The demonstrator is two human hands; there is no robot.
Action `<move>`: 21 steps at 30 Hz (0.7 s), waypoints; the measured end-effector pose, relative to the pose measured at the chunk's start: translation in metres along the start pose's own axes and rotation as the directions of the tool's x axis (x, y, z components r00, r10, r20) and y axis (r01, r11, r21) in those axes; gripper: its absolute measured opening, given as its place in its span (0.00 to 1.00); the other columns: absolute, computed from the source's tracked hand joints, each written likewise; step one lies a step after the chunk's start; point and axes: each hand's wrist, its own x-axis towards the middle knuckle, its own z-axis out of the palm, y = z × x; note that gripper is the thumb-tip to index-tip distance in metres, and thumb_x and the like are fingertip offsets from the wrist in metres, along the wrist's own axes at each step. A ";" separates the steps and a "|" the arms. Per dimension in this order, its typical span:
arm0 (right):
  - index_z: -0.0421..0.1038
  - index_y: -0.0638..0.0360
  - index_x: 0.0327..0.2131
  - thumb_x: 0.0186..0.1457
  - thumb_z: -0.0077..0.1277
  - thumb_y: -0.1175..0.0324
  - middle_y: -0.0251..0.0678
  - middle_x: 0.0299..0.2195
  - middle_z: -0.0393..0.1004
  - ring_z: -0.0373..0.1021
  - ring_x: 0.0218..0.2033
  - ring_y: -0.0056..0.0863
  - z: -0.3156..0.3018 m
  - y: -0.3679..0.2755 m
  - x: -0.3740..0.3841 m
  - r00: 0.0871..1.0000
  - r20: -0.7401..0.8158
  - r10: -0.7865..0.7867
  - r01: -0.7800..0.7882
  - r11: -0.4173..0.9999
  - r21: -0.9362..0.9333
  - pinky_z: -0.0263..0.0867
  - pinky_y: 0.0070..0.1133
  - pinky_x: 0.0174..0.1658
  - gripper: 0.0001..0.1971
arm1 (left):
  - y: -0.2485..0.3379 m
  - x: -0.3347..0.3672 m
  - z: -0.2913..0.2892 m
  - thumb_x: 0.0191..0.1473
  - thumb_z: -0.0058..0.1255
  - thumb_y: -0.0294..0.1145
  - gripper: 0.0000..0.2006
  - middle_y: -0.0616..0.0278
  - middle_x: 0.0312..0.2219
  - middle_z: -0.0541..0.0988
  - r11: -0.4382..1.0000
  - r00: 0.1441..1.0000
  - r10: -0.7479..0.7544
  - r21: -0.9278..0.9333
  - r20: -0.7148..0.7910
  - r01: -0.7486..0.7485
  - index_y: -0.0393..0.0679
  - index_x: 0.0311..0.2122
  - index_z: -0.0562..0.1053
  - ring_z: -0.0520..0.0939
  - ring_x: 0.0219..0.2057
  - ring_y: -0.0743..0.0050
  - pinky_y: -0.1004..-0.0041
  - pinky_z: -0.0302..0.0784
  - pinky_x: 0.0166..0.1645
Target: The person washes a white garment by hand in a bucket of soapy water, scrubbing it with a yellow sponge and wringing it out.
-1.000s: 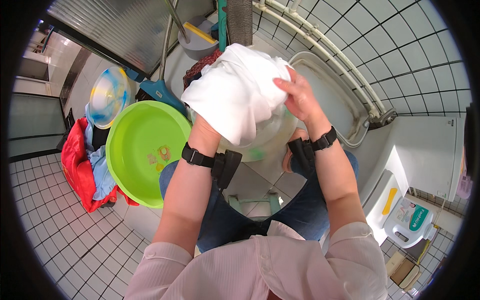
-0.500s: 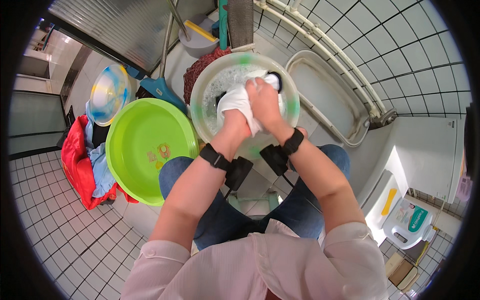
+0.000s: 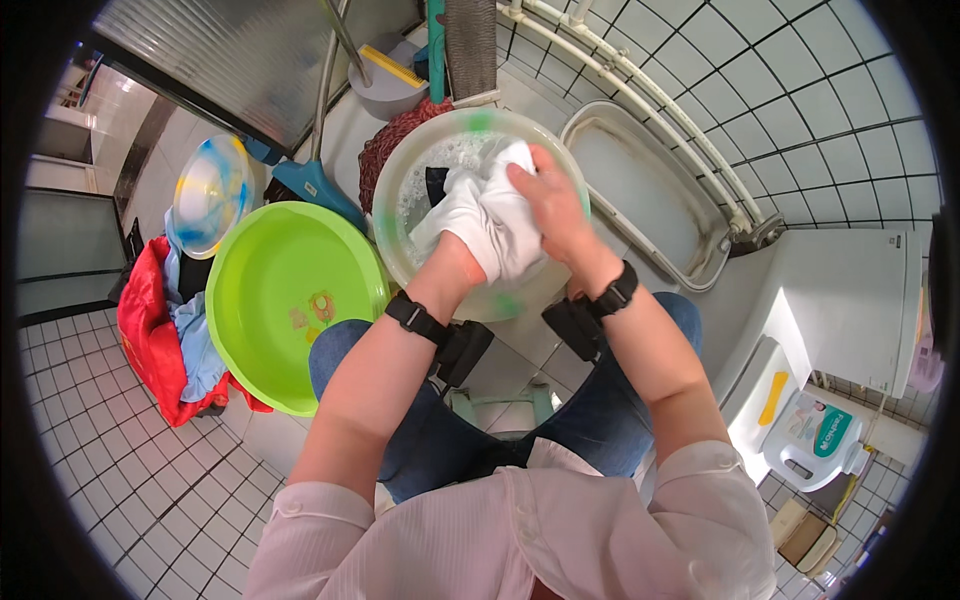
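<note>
A white cloth garment (image 3: 490, 215) with a black band (image 3: 436, 186) at its left hangs bunched over a pale basin (image 3: 398, 255) of sudsy water. My left hand (image 3: 458, 262) reaches in under the garment, which covers its fingers, so I cannot make out their grip. On the garment's right side, my right hand (image 3: 560, 208) is closed on the fabric, its thumb across the top and its fingertips partly hidden. Foam (image 3: 462, 150) floats at the basin's far side.
A lime-green tub (image 3: 270, 260) stands left of the basin, near my knee. Beyond it lie red clothing (image 3: 150, 320) and a blue-and-yellow swirled basin (image 3: 213, 195). A blue broom head (image 3: 318, 190) leans behind. To the right are a long tray (image 3: 650, 195) and a detergent jug (image 3: 812, 440).
The garment has been lifted and turned in my hands, with more white fabric now over my left hand. My right hand has opened out from a tight grip and shifted rightward.
</note>
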 end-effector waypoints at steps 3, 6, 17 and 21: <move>0.57 0.64 0.46 0.50 0.46 0.71 0.37 0.39 0.66 0.64 0.39 0.23 -0.019 -0.030 -0.002 0.989 0.117 0.090 -0.122 0.945 0.302 0.61 0.18 0.42 0.19 | 0.002 -0.006 0.017 0.56 0.23 0.48 0.24 0.58 0.48 0.65 0.996 0.996 -0.087 0.036 -0.007 0.087 0.43 0.51 0.60 0.67 0.48 0.64 0.68 0.60 0.53; 0.55 0.64 0.48 0.50 0.45 0.72 0.37 0.40 0.66 0.65 0.38 0.24 -0.036 -0.044 0.002 0.989 0.125 0.083 -0.124 0.920 0.371 0.61 0.18 0.41 0.21 | 0.009 -0.008 0.014 0.57 0.24 0.43 0.23 0.57 0.51 0.62 0.976 0.944 0.185 0.066 0.272 -0.210 0.41 0.54 0.53 0.65 0.50 0.64 0.68 0.60 0.54; 0.66 0.63 0.30 0.42 0.53 0.68 0.37 0.24 0.65 0.63 0.26 0.30 -0.026 -0.047 -0.019 0.765 -0.044 -0.643 0.426 0.556 -0.713 0.61 0.23 0.33 0.11 | 0.023 -0.013 0.020 0.56 0.28 0.40 0.21 0.55 0.49 0.64 0.698 0.864 0.383 0.510 0.326 -0.502 0.39 0.51 0.57 0.66 0.49 0.61 0.67 0.62 0.52; 0.65 0.62 0.27 0.41 0.53 0.71 0.38 0.24 0.65 0.65 0.26 0.37 0.010 -0.035 -0.039 0.671 0.328 -0.664 0.674 0.363 -0.644 0.62 0.24 0.31 0.09 | 0.034 -0.011 0.009 0.55 0.30 0.39 0.19 0.55 0.46 0.67 0.908 0.898 0.299 0.195 0.322 -0.372 0.39 0.48 0.61 0.68 0.46 0.60 0.65 0.63 0.51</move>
